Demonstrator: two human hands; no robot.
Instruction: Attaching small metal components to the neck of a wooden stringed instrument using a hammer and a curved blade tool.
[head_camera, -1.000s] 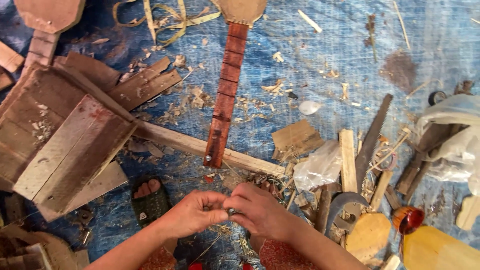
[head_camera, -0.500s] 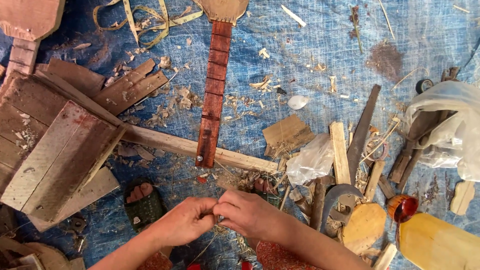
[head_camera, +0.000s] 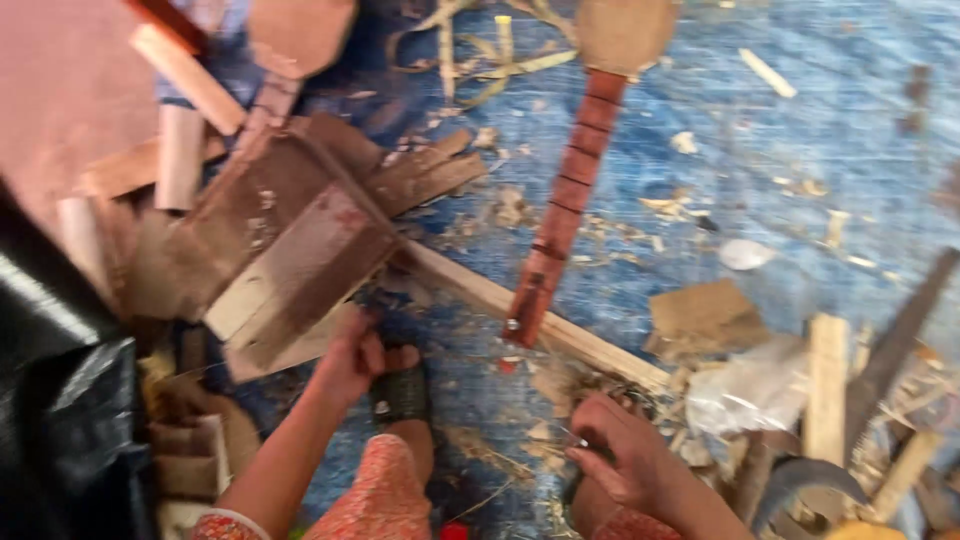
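The left hand (head_camera: 352, 358) gripped the wooden box (head_camera: 290, 270) by its near edge; stiff, probably heavy. The right hand (head_camera: 625, 462) pinched something small.

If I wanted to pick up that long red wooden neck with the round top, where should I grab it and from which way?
Probably grab the red neck around its straight middle, coming down from above. It lies flat on the blue tarp, and that stretch is slim and bare on both sides. The lower end rests across a pale wooden strip, and the round head looks too wide for fingers to wrap.
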